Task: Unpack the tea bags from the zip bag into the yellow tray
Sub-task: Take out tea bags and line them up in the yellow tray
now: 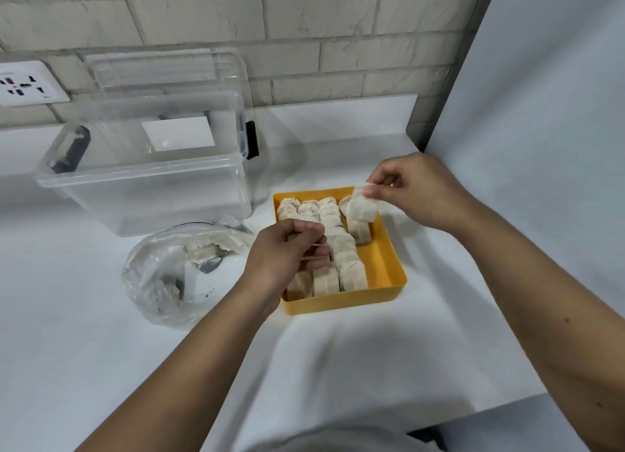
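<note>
**One tea bag in the air, several rows already packed**

Head view: my right hand [417, 189], right of centre in the frame, pinches a tea bag [362, 208] by its top edge between thumb and fingertips, so it hangs just above the far right corner of the yellow tray [389, 265]. I judge that grip is chosen so the bag can drop upright into the short rightmost row, which has room left toward the near wall. My left hand [287, 252] sits at frame centre over the left side of the tray, fingers curled shut around what look like thin strings; I think it is steadying the packed tea bags [341, 248] or holding their strings clear, though I cannot tell which.

The bags stand on edge in tight rows, which keeps them compact.

Left of the tray, touching my left wrist area, lies the zip bag [162, 275], crumpled and open, with a few bags inside, so the task looks well along but unfinished. Behind it, in the upper left, stands a clear storage box [145, 181], its lid [169, 69] leaning on the brick wall [338, 28] beside a wall socket [25, 84]. Nothing blocks the open slot; only my own left hand crowds the tray.
</note>
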### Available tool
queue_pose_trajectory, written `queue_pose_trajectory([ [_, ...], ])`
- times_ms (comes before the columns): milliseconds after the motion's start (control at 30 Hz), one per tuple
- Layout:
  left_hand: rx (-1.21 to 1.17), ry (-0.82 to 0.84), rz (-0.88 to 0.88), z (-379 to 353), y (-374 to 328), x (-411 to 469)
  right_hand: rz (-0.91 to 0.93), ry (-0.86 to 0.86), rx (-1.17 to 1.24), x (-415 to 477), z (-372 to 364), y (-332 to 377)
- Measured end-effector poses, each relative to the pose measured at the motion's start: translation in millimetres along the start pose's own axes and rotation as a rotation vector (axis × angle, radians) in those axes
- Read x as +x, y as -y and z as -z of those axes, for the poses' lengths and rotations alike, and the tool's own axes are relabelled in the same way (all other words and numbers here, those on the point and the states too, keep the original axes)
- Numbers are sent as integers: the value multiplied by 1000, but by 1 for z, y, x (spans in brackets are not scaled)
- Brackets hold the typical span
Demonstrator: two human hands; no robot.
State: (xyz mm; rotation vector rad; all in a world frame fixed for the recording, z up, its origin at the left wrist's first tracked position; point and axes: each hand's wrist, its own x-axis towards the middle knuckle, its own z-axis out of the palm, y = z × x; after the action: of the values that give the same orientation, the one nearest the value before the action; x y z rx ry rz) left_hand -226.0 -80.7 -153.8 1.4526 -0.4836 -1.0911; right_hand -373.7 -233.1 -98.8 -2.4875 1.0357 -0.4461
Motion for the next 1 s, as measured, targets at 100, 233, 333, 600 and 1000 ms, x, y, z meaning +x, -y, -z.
queue_pose_trajectory([
  [100, 42, -17, -15, 8, 2, -1, -27, 102, -303, 2, -9, -19],
  [233, 37, -20, 10, 13, 8, -5, -31, 201, -424, 3, -41, -30],
  [333, 23, -7, 15, 14, 11, -8, -48, 195, -432, 10, -48, -29],
  [600, -19, 8, -22, 19, 8, -12, -52, 232, -522, 18, -55, -28],
  [1000, -60, -41, -36, 30, 5, -22, -5, 35, -680, 22, -75, -33],
])
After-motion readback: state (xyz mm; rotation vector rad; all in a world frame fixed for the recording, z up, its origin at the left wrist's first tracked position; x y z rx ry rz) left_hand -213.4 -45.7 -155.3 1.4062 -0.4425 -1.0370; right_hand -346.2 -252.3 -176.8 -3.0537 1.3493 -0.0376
